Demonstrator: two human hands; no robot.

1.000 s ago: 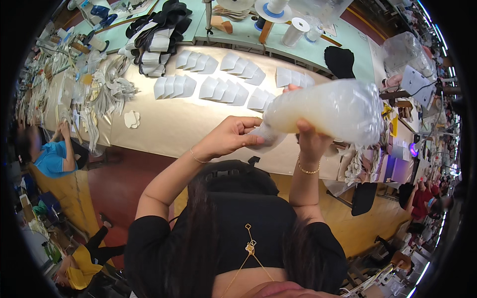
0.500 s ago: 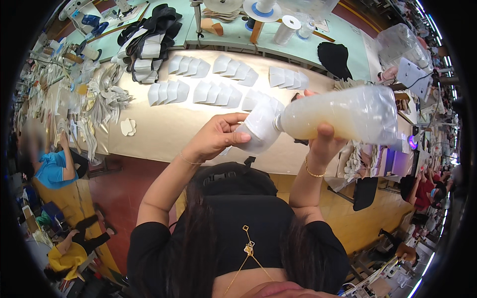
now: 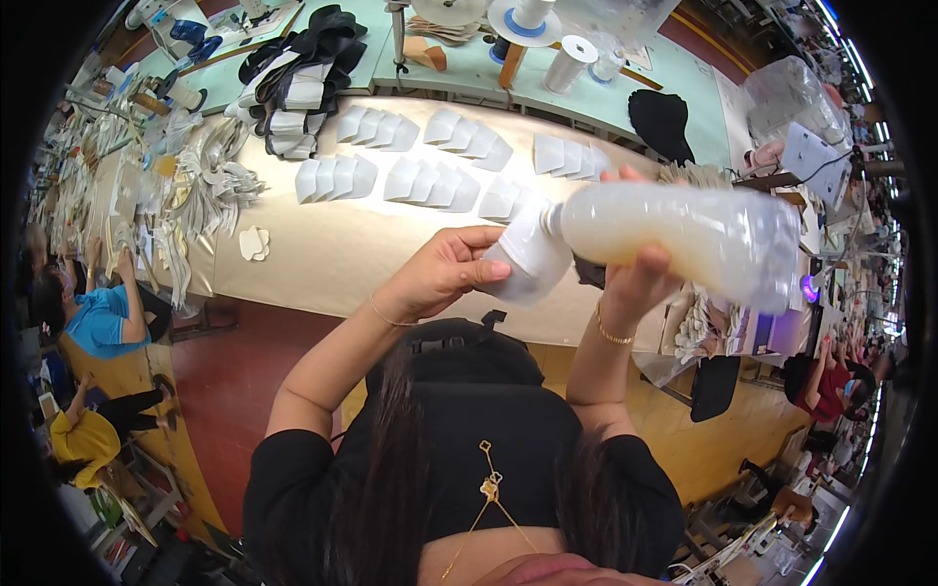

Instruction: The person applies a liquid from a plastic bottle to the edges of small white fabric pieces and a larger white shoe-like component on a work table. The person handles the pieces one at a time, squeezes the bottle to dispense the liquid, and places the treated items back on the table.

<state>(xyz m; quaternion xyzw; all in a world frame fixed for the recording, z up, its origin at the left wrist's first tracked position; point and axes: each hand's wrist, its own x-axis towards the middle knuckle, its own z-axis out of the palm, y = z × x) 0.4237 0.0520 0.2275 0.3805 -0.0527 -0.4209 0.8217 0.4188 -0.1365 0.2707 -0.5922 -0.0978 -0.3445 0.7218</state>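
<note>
L hand [image 3: 454, 271]: thumb & fingers pinching curved white pc. [image 3: 532, 262], which is hanging over tan tabletop [image 3: 337, 259], nr front edge.

R hand [image 3: 640, 273]: thumb & fingers wrapping clear plastic bottle [image 3: 684, 230] w/ cloudy contents; bottle lying almost level in grip, neck pointing L at the pc. Neck touching it or just beside, can't tell.

Status: 1 pc. being handled at bottle neck. White fanned sets [image 3: 430, 184], qty 6, lying in 2 rows toward back edge, last one partly hiding behind held pc. Laying-out of these looks done; which are finished & which are waiting, can't tell.

Cream cut pcs. [image 3: 254, 244]: lying toward L end, nr front edge.

Pale strips [image 3: 200, 176]: heaping at L end.

Black & white strips [image 3: 303, 83]: piling across back edge, L part, onto green tabletop [image 3: 606, 103].

Thread spool [image 3: 570, 63], white: standing on green tabletop.

Black cut pc. [image 3: 660, 125]: lying nr green tabletop's front edge, R part.

Co-worker, blue top [image 3: 109, 317]: sitting off L end.
</note>
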